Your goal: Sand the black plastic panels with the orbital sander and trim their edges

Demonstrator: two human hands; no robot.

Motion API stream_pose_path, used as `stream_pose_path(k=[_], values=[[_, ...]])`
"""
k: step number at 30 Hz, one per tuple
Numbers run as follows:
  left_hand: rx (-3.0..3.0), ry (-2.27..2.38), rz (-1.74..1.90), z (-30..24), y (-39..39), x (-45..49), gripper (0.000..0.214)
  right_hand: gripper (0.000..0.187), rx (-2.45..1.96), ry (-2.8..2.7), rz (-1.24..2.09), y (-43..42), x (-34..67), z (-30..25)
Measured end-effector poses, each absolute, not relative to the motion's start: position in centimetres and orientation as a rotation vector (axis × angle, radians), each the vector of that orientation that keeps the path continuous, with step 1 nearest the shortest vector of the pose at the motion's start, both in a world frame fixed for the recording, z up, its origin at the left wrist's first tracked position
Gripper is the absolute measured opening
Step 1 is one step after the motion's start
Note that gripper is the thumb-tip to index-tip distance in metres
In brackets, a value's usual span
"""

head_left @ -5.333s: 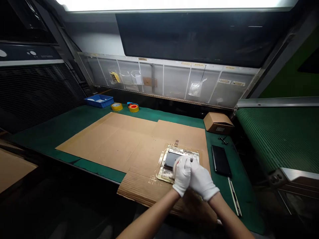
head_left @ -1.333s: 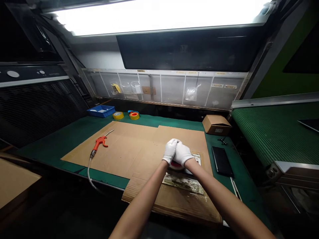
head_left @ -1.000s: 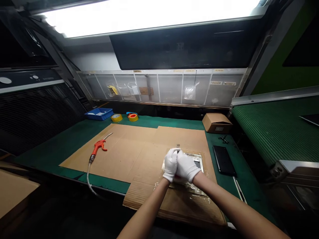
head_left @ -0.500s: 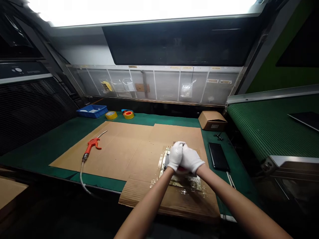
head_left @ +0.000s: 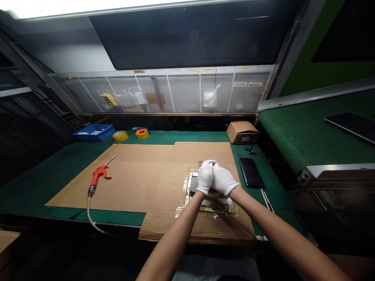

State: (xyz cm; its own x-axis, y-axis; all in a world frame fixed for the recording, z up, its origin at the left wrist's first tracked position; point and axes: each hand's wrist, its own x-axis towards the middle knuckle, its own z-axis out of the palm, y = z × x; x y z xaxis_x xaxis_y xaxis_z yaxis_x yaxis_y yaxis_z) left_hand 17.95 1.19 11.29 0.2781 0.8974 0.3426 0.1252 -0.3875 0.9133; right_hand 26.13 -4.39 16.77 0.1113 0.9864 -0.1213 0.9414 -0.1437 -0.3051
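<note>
In white gloves, my left hand (head_left: 205, 177) and my right hand (head_left: 223, 179) are pressed together, fingers closed over each other. A bit of something red (head_left: 213, 191) shows under them; the rest is covered, so I cannot tell what they grip. Beneath the hands lies a flat, light-coloured plate (head_left: 202, 206) fixed to the cardboard with clear tape (head_left: 185, 187). A dark flat piece (head_left: 193, 184) on the plate shows just left of my left hand.
Cardboard (head_left: 131, 175) covers much of the green bench. An orange air blow gun (head_left: 98, 175) lies left. Tape rolls (head_left: 120, 136) and a blue tray (head_left: 95, 133) stand behind. On the right are a black phone-like slab (head_left: 251, 173), a cardboard box (head_left: 242, 132) and a green conveyor (head_left: 307, 128).
My view has shifted, so the bench things appear further left. Both hands stay clasped over the plate, and more of the dark flat piece shows beside them.
</note>
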Motion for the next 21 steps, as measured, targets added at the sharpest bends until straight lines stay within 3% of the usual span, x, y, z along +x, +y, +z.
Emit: stream_pose_path(k=[3, 10, 15, 21], values=[[1.733, 0.917, 1.159, 12.0, 2.6, 19.3, 0.025, 0.044, -2.269, -1.81, 0.407, -3.5, 26.8, 17.1], [1.84, 0.902, 1.202, 11.4, -3.4, 19.2, 0.027, 0.041, -2.278, -1.847, 0.31, -9.1, 26.9, 15.8], [1.824, 0.85, 1.133, 11.9, -2.0, 21.2, 0.026, 0.04, -2.431, -1.667, 0.371, -8.3, 28.0, 16.9], [1.786, 0.893, 1.154, 11.4, -1.4, 18.9, 0.028, 0.044, -2.276, -1.851, 0.403, -7.1, 26.7, 16.2]])
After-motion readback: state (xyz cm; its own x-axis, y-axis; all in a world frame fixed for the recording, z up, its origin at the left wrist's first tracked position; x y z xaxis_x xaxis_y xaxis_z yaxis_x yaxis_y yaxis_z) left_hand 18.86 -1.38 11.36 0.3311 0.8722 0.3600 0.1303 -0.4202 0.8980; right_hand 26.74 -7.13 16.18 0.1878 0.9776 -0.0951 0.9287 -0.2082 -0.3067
